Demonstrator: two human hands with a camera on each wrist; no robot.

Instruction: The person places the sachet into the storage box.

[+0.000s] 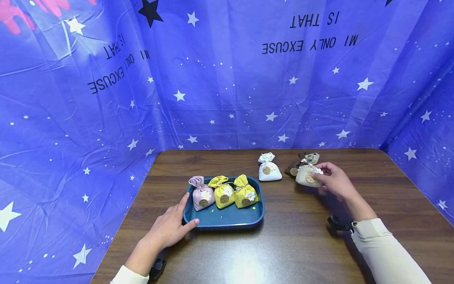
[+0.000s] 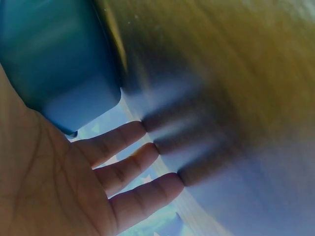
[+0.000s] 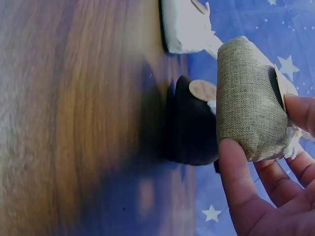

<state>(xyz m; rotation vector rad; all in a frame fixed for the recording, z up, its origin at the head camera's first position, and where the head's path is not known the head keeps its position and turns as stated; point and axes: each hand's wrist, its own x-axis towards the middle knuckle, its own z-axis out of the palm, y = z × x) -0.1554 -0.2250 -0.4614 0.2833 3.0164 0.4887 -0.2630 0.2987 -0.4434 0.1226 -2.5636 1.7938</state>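
Observation:
My right hand pinches a beige linen drawstring sachet with a white flower and a round tag. In the right wrist view the beige pouch is clear of the table, thumb on one side, fingers on the other. Just behind it sits a dark brown sachet, partly hidden. To its left stands a white sachet. My left hand rests at the left end of a teal tray, fingers straight. Inside the tray a pink sachet and two yellow sachets lean in a row.
The brown wooden table bears everything. A blue star-print curtain hangs along its back and sides. Small yellow specks lie on the tray's floor. Dark bands are on both wrists.

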